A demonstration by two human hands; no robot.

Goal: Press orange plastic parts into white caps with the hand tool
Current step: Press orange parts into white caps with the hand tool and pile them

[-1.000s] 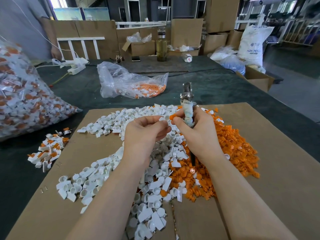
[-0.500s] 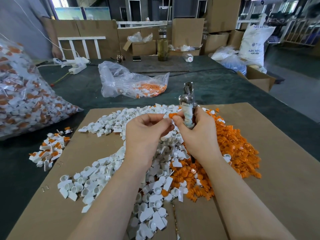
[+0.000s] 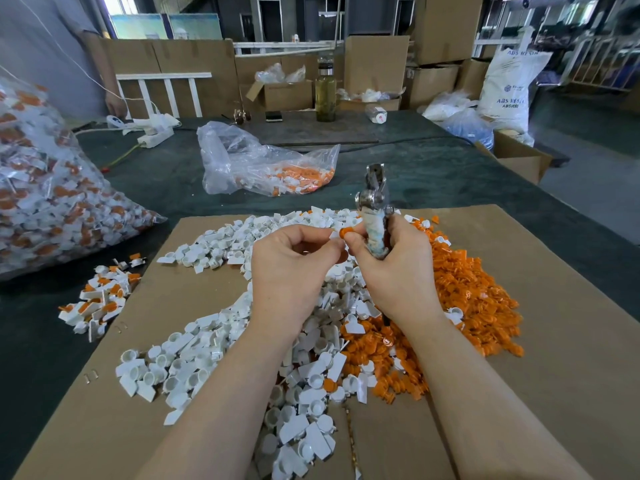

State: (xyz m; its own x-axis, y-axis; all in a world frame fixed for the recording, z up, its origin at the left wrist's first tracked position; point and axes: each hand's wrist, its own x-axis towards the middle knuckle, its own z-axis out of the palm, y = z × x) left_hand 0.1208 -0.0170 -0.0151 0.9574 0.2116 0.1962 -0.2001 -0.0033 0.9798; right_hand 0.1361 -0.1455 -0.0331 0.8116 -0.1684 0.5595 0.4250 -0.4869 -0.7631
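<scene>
Far left of the grip we see a clear bag [image 3: 52,209] of assembled pieces and a small finished pile [image 3: 100,299] on the dark table. Nearer, white caps [image 3: 194,368] spread over the cardboard sheet [image 3: 554,341]. Our left hand [image 3: 291,268] pinches a white cap [image 3: 334,234] at the fingertips. Touching it, an orange part [image 3: 346,233] sits pinched under the thumb of our right hand [image 3: 398,268], whose fingers wrap the upright hand tool [image 3: 373,216]. Right of the grip lie loose orange parts [image 3: 474,299].
</scene>
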